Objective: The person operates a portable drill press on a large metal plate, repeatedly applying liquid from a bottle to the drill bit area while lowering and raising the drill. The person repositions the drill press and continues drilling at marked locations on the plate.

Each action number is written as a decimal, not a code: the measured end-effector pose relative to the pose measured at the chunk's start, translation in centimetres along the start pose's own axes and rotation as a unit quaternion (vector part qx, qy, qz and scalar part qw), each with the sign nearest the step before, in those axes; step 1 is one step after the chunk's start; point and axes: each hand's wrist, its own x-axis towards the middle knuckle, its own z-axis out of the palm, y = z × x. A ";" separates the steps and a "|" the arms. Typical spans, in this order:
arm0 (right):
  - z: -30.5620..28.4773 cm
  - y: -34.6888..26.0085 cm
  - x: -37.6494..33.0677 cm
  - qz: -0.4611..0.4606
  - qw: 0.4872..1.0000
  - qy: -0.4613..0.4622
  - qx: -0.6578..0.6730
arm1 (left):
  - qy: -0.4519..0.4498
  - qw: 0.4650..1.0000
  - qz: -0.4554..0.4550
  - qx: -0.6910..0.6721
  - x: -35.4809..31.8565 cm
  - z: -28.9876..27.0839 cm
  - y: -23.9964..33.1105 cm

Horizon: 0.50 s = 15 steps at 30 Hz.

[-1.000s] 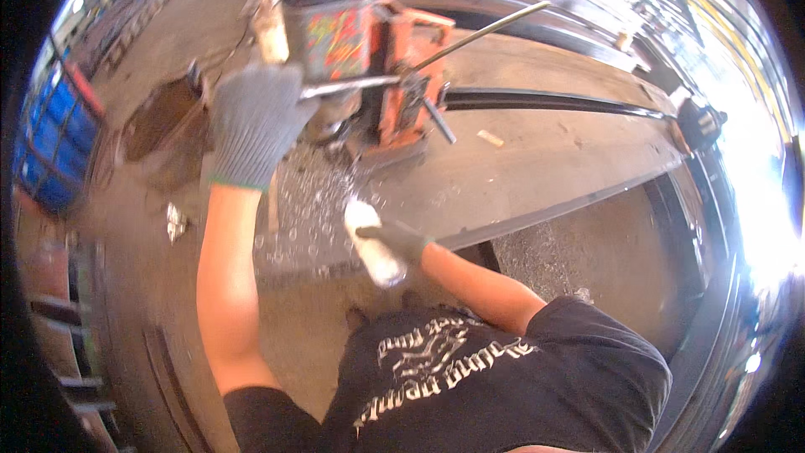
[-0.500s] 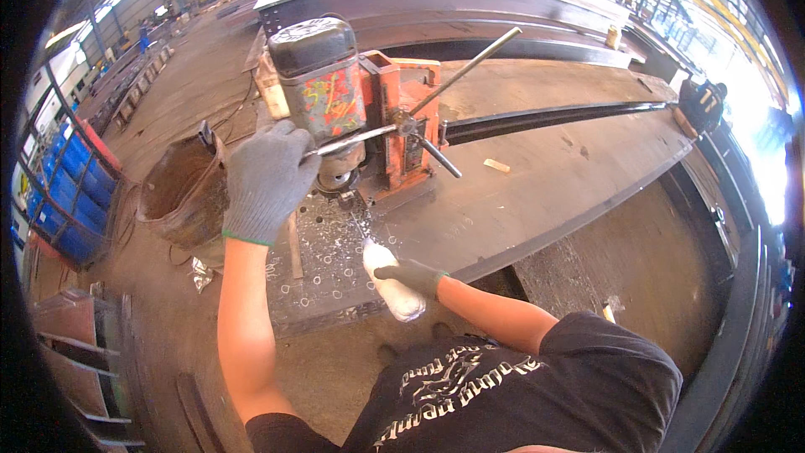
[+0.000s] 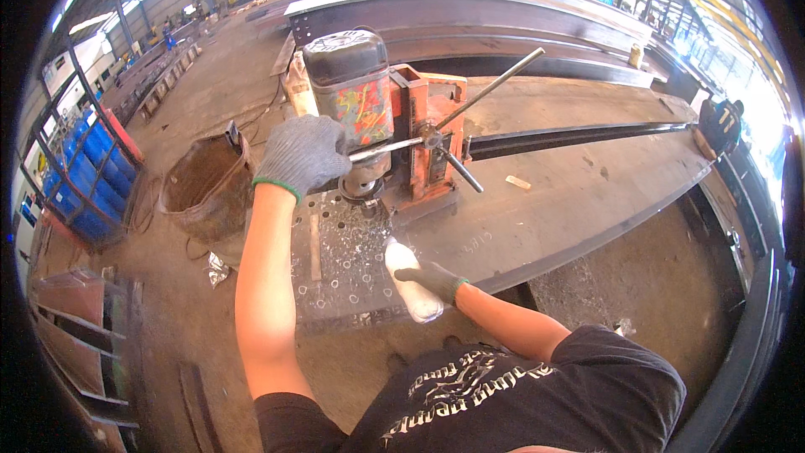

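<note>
A magnetic drill with a dark, paint-marked motor (image 3: 348,84) and an orange-red body (image 3: 415,109) stands on a steel plate (image 3: 537,193). My left hand (image 3: 303,151), in a grey knitted glove, is closed around the end of a metal feed-handle spoke (image 3: 386,149) on the drill's left. Below the motor, the drill's spindle (image 3: 362,187) reaches down close to the plate. Also gloved, my right hand (image 3: 429,279) grips a white squeeze bottle (image 3: 409,281), tilted with its narrow tip toward the drill's foot. Whether liquid leaves the tip cannot be made out.
Metal chips, drilled holes and chalk circles (image 3: 352,279) cover the plate near the bottle. A flat strip (image 3: 315,247) lies there too. Left stand a rusty bucket (image 3: 205,176) and caged blue cylinders (image 3: 92,168). Long steel beams (image 3: 470,13) lie behind; another person (image 3: 719,124) crouches far right.
The whole view has shifted, so the drill and plate appear farther right and lower. Both hands keep their grips. The feed-handle spoke in my left hand looks slightly closer to level.
</note>
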 end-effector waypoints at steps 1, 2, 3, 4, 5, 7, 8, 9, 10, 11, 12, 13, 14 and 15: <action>0.0 -0.2 -0.2 0.000 1.000 0.006 -0.003 | -0.013 1.000 -0.005 -0.004 0.1 -0.1 0.0; 0.0 -0.3 0.0 -0.006 1.000 0.007 -0.002 | -0.001 1.000 0.000 -0.014 0.2 0.3 -0.4; 0.1 -0.2 0.0 -0.011 1.000 0.009 0.001 | 0.009 1.000 0.007 -0.025 0.0 0.7 -0.7; 0.1 -0.1 0.0 -0.016 1.000 0.011 0.004 | 0.020 0.999 0.014 -0.036 0.1 1.1 -0.9; -0.1 0.5 0.6 -0.011 1.000 0.007 0.000 | 0.017 0.999 0.011 -0.035 0.2 1.4 -1.0; -0.4 1.3 1.5 0.001 1.000 -0.003 -0.010 | 0.012 0.999 0.001 -0.037 0.1 1.2 -0.7; -0.5 1.9 1.7 -0.004 1.000 -0.001 -0.006 | 0.010 0.999 -0.002 -0.039 0.1 1.2 -0.7; -0.1 1.3 0.8 -0.006 1.000 -0.001 -0.003 | 0.008 0.999 -0.008 -0.041 0.1 1.4 -0.6; 0.0 0.9 0.3 -0.009 1.000 -0.001 -0.001 | 0.005 0.999 -0.014 -0.044 0.0 1.5 -0.7; 0.0 0.9 0.5 -0.016 1.000 -0.006 -0.001 | 0.000 0.999 -0.015 -0.043 0.2 1.6 -0.7; 0.2 1.0 0.5 -0.021 1.000 -0.015 -0.002 | -0.008 0.999 -0.019 -0.044 0.0 1.7 -0.9; 0.3 1.2 0.5 -0.025 0.999 -0.024 -0.003 | -0.016 0.999 -0.024 -0.044 0.1 1.9 -1.1; 0.3 1.3 0.8 -0.038 0.999 -0.017 -0.006 | -0.002 0.999 -0.015 -0.050 0.3 2.1 -1.3; 0.2 1.8 1.1 -0.047 0.999 -0.011 -0.011 | 0.010 0.998 -0.010 -0.058 0.4 2.5 -1.5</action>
